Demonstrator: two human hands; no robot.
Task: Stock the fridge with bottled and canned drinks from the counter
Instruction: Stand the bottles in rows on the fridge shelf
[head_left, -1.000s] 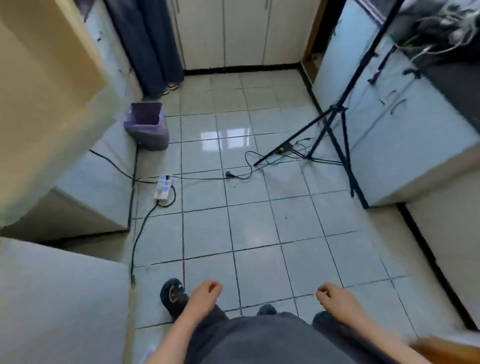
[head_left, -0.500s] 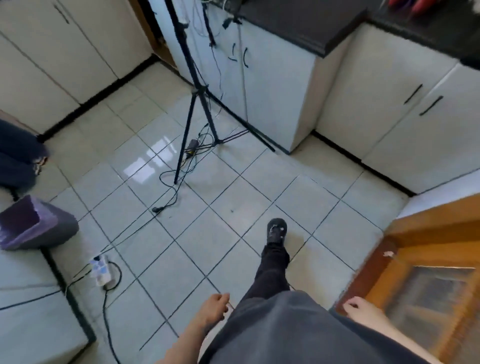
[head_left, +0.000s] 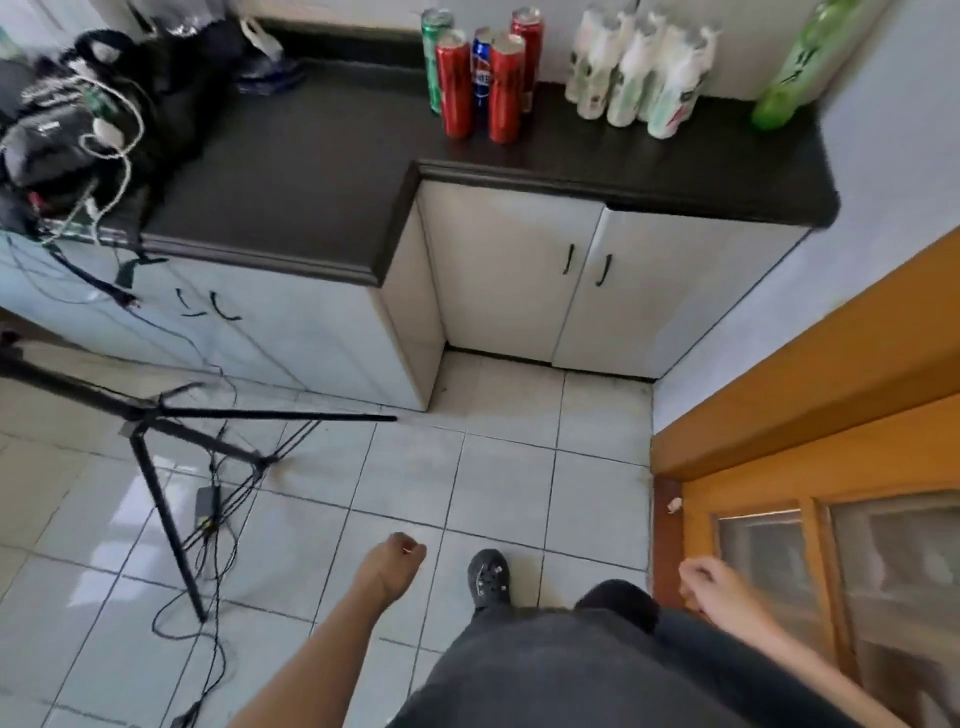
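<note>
Left grip (head_left: 397, 561), right grip (head_left: 709, 584) hanging loose, holding nothing; cans (head_left: 454, 83), bottles (head_left: 631, 73) standing on desk (head_left: 322, 156) well ahead of both.

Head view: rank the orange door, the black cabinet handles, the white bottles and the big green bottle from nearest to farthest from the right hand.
1. orange door, right beside the right hand.
2. black cabinet handles, ahead, below the counter.
3. white bottles and green bottle, at the counter's back, the green one further right; too close to call.

Glossy floor tiles (head_left: 291, 545), matt black countertop (head_left: 311, 171), shiny metal cans (head_left: 480, 78).
</note>
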